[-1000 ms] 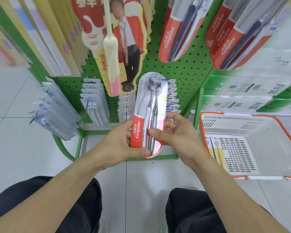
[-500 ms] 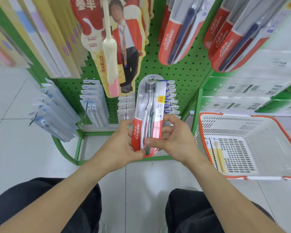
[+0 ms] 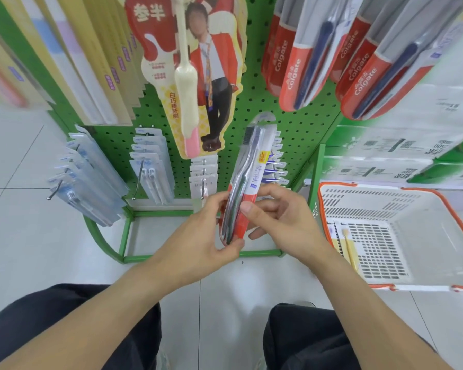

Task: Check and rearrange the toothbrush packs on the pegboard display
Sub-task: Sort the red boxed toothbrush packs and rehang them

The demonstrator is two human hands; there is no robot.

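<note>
A green pegboard [image 3: 300, 134] fills the upper middle, its hooks crowded with hanging goods: cream cards [image 3: 91, 62] upper left, red Colgate packs [image 3: 302, 57] upper right, clear blister packs [image 3: 88, 180] lower left, and a tall card [image 3: 211, 84] printed with a standing figure and a cream brush, reading 参半 at the top. To the right a white basket [image 3: 439, 236] with an orange rim sits on the floor, holding a yellow brush [image 3: 349, 249] in its pack near the left wall. In front of the board's lower edge, the pack [image 3: 247, 180] stands nearly upright, turned edge-on, its red base low and a yellow sticker near the middle. The left hand [image 3: 198, 233] pinches its lower edge, thumb below; the right hand [image 3: 278, 220] has its grip on the red base, thumb in front, fingers behind.
</note>
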